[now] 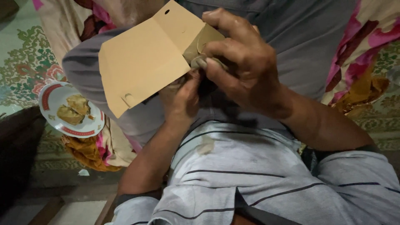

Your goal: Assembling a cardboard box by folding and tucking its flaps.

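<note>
A patterned floor mat (25,62) in green and red spreads under the seated person, whose grey-clad knees fill the middle. Over the lap, a tan cardboard sheet (143,58) with punched holes and a slit tab is held up, tilted, partly folded at its right edge. The right hand (243,68) grips that folded edge, fingers curled tight around it. The left hand (181,98) pinches the sheet from beneath, just touching the right. Left of the knee, on the mat, sits a red-rimmed white plate (52,93) holding brown food pieces (74,109).
</note>
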